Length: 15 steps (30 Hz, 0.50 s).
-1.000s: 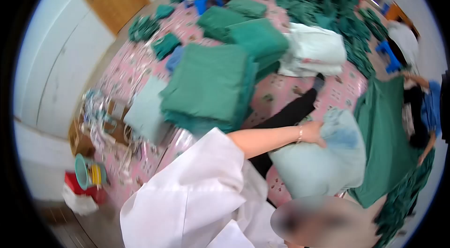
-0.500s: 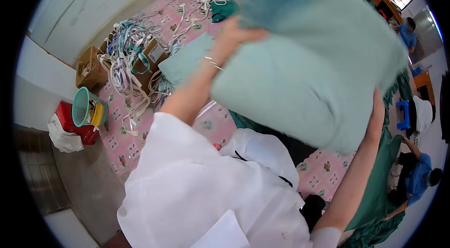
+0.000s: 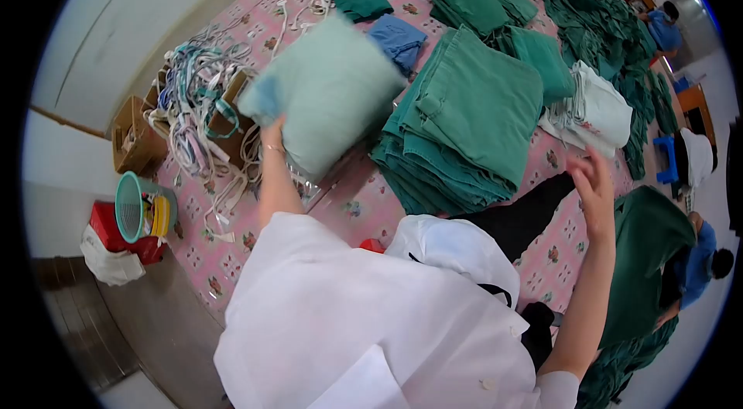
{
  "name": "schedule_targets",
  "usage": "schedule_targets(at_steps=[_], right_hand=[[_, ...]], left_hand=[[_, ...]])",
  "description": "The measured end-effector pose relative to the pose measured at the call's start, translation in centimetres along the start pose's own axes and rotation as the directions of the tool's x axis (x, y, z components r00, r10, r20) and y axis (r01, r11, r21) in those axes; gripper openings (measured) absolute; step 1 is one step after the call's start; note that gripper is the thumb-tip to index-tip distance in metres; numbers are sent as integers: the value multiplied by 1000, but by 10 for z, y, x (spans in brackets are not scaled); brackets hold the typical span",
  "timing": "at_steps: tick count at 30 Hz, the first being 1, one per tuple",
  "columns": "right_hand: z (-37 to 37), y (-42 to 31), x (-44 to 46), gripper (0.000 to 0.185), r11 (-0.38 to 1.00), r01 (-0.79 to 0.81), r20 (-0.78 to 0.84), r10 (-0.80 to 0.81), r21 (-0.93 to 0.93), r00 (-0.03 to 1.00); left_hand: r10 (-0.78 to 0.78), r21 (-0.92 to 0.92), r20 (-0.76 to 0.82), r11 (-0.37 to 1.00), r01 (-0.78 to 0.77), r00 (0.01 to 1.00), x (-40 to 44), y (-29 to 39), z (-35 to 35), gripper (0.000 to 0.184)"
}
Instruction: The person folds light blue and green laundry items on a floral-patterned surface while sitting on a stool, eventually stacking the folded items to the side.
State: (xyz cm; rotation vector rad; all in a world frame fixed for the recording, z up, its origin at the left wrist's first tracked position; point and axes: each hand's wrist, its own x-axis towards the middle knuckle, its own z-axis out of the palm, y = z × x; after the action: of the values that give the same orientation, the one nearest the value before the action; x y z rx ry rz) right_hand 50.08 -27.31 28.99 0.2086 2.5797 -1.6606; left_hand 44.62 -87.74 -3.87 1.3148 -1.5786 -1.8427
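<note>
Over matting [image 3: 350, 208], left hand [image 3: 272, 136] holds pale bundle [image 3: 334, 92] slanting lengthwise up-rightward, right hand [image 3: 594, 188] spread.

Appears to be a laundry or textile-sorting workroom, judging by a square stack of folded green cloth [image 3: 480, 103], a sprawling heap of crumpled dark-green cloth [image 3: 576, 10], tangled pale fabric straps [image 3: 197, 95] and blue-shirted people [image 3: 699, 258] around a pink flower-patterned floor sheet [image 3: 344, 212].

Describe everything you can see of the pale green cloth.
The pale green cloth looks like soft fabric, apparently folded into a thick, roughly square bundle, with a blue patch at its left corner. It is partly blurred. The left hand touches its lower left edge. It appears between the cords and green stack; what supports it underneath is hidden.
</note>
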Motion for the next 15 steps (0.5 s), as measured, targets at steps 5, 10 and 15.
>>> schedule_targets(at_steps=[5, 10, 15], right_hand=[[-42, 58, -69, 46, 962, -260, -225, 274, 89, 935], [-77, 112, -111, 42, 914, -328, -360, 396, 238, 844], [-66, 189, -147, 38, 886, -411, -310, 461, 214, 831]], left_hand=[[-32, -107, 113, 993, 44, 993, 7, -11, -7, 66], [71, 236, 140, 966, -103, 988, 89, 3, -18, 58], [285, 813, -408, 545, 203, 868, 102, 27, 14, 59]])
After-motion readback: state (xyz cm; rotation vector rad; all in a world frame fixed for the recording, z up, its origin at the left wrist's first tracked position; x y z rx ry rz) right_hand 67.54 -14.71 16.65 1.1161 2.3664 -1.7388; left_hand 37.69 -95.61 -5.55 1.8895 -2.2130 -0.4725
